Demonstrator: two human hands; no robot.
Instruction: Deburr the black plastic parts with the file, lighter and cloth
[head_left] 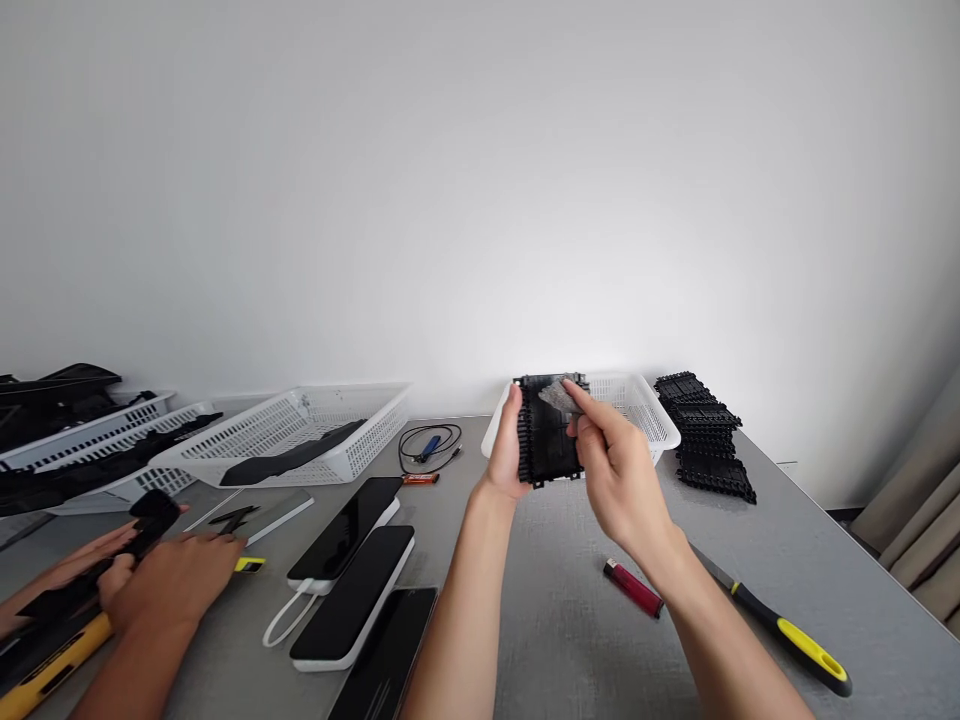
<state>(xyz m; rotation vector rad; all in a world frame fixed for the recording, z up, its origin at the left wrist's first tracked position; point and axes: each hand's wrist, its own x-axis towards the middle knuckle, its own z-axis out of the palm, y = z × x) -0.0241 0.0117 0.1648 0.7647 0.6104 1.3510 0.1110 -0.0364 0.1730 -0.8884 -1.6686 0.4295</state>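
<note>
My left hand [508,450] grips a flat black plastic part [551,445] by its left side and holds it up before the white basket. The part has ribbed or toothed edges and a smooth middle. Pinched in my right hand [619,475] is a crumpled greyish, shiny scrap [559,396], which lies over the upper face of the part. I cannot tell whether it is film or mesh. Behind both hands stands the white basket [660,425], partly hidden by them. To its right, a stack of similar black toothed parts [701,425] rests on the table.
A red lighter [634,588] and a knife-like tool with a black-yellow handle [795,640] lie by my right forearm. Left are three phones [356,585], a cable [431,447] and another basket [367,445]. A co-worker's hands [176,575] handle black pieces at far left.
</note>
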